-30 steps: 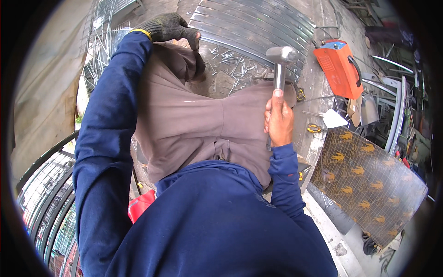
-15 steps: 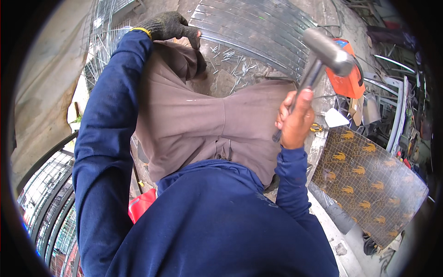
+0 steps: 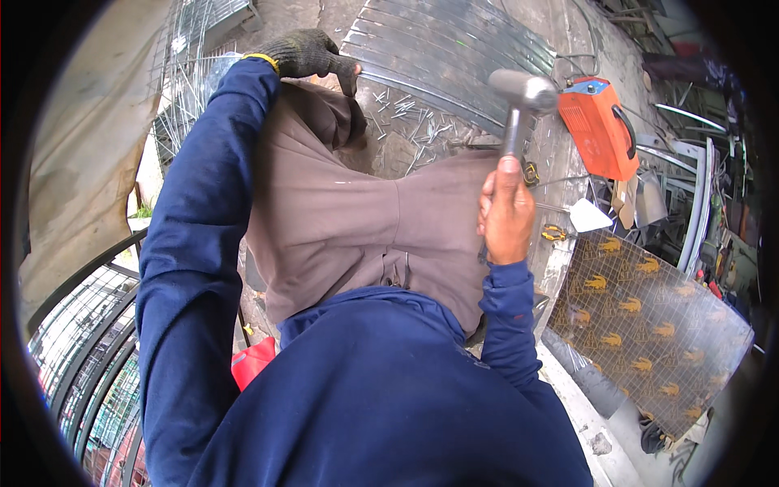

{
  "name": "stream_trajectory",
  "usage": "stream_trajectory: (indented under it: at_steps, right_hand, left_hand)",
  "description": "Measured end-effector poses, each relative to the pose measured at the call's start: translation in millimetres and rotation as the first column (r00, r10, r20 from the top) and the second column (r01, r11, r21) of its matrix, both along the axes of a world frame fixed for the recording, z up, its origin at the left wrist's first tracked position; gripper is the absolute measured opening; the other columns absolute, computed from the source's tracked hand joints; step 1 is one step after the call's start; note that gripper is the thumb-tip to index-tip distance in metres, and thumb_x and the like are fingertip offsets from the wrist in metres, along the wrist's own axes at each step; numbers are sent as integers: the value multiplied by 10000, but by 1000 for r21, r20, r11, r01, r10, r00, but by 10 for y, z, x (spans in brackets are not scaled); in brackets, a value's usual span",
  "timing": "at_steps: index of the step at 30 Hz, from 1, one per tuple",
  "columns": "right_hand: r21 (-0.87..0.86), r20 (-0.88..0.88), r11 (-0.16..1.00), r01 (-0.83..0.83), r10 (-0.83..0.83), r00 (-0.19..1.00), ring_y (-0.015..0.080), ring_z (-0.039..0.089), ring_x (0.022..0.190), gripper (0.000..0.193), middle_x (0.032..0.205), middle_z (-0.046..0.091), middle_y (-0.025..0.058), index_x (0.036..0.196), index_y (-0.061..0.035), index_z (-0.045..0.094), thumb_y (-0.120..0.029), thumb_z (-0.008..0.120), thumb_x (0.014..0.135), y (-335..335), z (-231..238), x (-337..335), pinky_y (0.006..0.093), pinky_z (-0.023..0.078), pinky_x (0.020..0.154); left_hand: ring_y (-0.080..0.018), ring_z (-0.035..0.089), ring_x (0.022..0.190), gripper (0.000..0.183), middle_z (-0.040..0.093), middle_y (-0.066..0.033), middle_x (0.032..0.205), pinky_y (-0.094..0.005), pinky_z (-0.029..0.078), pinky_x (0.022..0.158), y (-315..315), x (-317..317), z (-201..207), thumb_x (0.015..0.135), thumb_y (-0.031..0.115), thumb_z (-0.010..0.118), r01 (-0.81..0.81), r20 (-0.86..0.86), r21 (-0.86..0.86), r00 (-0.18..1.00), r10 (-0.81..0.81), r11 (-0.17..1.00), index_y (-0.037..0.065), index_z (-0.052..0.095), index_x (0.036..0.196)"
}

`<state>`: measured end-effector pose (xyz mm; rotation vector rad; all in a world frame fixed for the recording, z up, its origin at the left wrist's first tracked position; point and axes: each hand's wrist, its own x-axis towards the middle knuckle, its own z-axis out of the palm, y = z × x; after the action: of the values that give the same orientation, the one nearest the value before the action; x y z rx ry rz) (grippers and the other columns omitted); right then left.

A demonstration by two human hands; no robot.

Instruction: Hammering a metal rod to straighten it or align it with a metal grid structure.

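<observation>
Head view, clock read from the picture's centre.

Ground: worn grey concrete (image 3: 292,16), seen at 11 and around 12. Slatted metal sheet (image 3: 438,57), grey, lying between 12 and 1. Loose metal pieces (image 3: 403,107), thin and pale, scattered at 12 between its near edge and the wearer's brown trousers (image 3: 324,203).

Room: orange machine (image 3: 596,126), black-handled, at 2; pliers (image 3: 554,233), yellow and black, at 3; patterned panel (image 3: 649,325), between 3 and 4; black curved bars (image 3: 83,357), at 8; canvas sheet (image 3: 81,146), near 10; wire mesh (image 3: 182,97), at 10.

Right hand (image 3: 508,215), bare, between 2 and 3: fingers wrapped round the handle of a metal hammer (image 3: 514,122), head raised at 1, seen against the sheet's lower right edge.

Left hand (image 3: 312,55), dark glove, yellow cuff, at 11: fingers bent, just beside the sheet's left corner; whether they grip anything cannot be told.

Edges: a strip of ground separates sheet and machine; mesh and canvas bound the left side.

Markings: panel with repeated yellow animal figures; machine front marked, too faint to read.
</observation>
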<state>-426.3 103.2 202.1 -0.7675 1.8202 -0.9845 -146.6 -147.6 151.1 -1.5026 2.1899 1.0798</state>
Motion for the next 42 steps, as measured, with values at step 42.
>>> stream_trajectory:
  at_steps: [42]
  right_hand:
    - [165, 53, 928, 333, -346, 937, 60, 370, 397, 551, 534, 378, -32, 783, -88, 478, -594, 488, 1001, 859, -155, -600, 243, 328, 368]
  left_hand:
    - [-283, 687, 808, 765, 682, -172, 770, -428, 522, 789, 599, -734, 119, 822, 781, 573, -36, -114, -141, 993, 20, 989, 36, 720, 905]
